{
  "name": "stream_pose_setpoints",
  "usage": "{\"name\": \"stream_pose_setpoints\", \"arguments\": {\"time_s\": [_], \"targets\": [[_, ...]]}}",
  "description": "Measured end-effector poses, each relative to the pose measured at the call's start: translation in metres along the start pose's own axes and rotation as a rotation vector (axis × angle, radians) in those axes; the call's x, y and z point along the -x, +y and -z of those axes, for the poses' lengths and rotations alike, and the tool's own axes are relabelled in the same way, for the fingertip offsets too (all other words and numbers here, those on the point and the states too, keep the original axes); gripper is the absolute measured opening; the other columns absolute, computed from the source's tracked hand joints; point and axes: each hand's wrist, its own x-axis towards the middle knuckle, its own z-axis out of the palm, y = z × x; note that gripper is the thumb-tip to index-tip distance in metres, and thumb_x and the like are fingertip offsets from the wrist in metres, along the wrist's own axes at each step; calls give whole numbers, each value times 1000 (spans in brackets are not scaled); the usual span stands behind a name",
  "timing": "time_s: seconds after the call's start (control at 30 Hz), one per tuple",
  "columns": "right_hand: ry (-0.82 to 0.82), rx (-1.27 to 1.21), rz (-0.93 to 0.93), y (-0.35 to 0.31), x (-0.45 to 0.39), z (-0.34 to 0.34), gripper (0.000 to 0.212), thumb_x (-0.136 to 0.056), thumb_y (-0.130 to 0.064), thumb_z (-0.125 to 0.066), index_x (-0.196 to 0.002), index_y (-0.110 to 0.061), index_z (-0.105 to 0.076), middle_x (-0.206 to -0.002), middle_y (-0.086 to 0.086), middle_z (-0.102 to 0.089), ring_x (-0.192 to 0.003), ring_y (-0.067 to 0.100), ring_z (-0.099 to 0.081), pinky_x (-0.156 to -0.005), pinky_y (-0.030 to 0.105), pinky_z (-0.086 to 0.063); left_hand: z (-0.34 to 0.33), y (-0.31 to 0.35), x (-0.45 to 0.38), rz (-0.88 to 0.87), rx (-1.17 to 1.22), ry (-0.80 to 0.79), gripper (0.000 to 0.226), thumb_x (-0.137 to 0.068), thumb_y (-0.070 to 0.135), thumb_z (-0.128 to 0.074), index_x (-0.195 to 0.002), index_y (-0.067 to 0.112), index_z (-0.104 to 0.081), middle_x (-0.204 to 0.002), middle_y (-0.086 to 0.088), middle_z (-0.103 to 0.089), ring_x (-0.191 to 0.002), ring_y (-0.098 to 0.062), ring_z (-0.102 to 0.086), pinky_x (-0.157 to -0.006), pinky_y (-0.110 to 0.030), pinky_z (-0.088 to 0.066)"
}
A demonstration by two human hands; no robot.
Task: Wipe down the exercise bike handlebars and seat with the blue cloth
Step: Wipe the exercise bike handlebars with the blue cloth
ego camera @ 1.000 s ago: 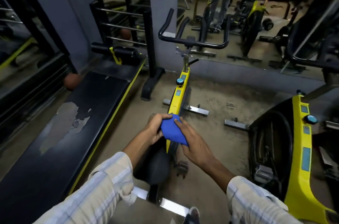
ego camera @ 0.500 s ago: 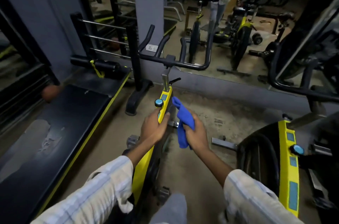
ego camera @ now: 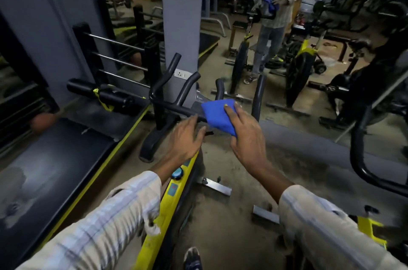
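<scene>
The right hand point(ego camera: 247, 137), at centre frame, presses the folded blue cloth point(ego camera: 217, 115) down with flattened fingers, fingertips spread across its top; the grip is a flat press and not a closed fist, and the thumb is hidden beneath. The cloth lies on the crossbar of the handlebars point(ego camera: 176, 108), at the middle of the bar, covering the junction over the stem. The left hand point(ego camera: 187, 139), just to the left of the cloth, is loosely open with fingers extended toward the bar; whether the fingertips touch the bar cannot be told, and it holds nothing visible. Four dark grip prongs rise from the crossbar toward the upper centre of the frame. Below the hands, the bike's yellow frame point(ego camera: 163, 210) runs toward the lower centre, carrying a blue knob point(ego camera: 177, 173). A black padded bench point(ego camera: 55, 159) fills the left of the frame. A mirror point(ego camera: 287, 48) across the upper right reflects a person holding a blue cloth at a bike.
</scene>
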Motion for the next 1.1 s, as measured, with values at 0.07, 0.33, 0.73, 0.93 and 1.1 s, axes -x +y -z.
{"name": "stream_pose_setpoints", "arguments": {"time_s": [0.07, 0.33, 0.73, 0.93, 1.1], "targets": [[28, 77, 43, 16, -28, -7, 89, -74, 6, -68, -158, -14, -46, -159, 25, -47, -135, 45, -55, -110, 54, -49, -6, -5, -25, 5, -9, -5, 66, -102, 51, -43, -147, 5, -55, -141, -20, -65, -130, -38, -61, -112, -47, -47], [-231, 363, 218, 71, -40, -62, 94, -78, -5, -79, -162, -18, -37, -167, 21, -36, -154, 39, -37, -125, 58, -33, -33, -9, -87, 10, -22, 15, 63, -104, 37, -36, -153, 1, -49, -157, -21, -52, -147, -37, -48, -127, -49, -30], [-302, 39, 344, 125, -34, -73, 99, -89, -86, -48, -154, -12, -50, -147, 7, -60, -132, 24, -56, -116, 42, -35, -71, 33, -138, -19, 49, 41, 70, -112, 35, -44, -169, 10, -13, -175, -12, -24, -159, -29, -29, -130, -45, -28], [-226, 104, 498, 153, -46, -90, 68, -106, -59, -40, -146, -7, -58, -124, 11, -71, -107, 32, -67, -99, 44, -46, -79, 52, -160, -102, -169, 79, 69, -109, 30, -41, -169, 12, -12, -178, -15, -9, -164, -31, -17, -131, -54, -22], [-163, 69, 792, 210, -82, -84, 54, -105, -55, -46, -111, -8, -71, -97, 10, -70, -89, 32, -63, -99, 45, -46, -87, 62, -163, -82, -211, 87, 69, -110, 33, -36, -169, 9, -11, -178, -13, 0, -165, -28, -11, -132, -53, -19]]}}
